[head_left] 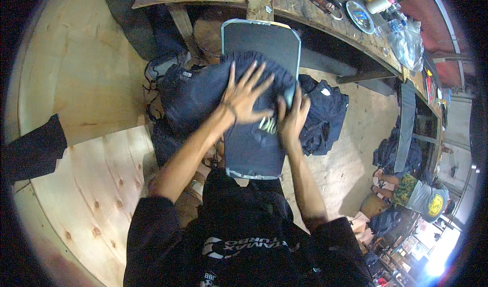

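Note:
A dark navy garment [198,91] with a gathered, elastic-looking edge lies over a long dark board [262,38] with a pale, worn rim. My left hand [249,94] presses flat on the cloth, fingers spread and holding nothing. At the board's right edge, my right hand [294,117] has its thumb over the garment's side and its other fingers along the rim, gripping the cloth there. A pale print shows on the fabric between the hands. The garment's left part hangs off the board, and its underside is hidden.
Dark garments [323,117] lie right of the board. A wooden workbench [300,7] spans the far side, holding a thread cone [380,3], a round dish [360,17] and plastic bags [404,43]. Plywood sheets [91,185] stand left. Another person [424,198] sits at far right.

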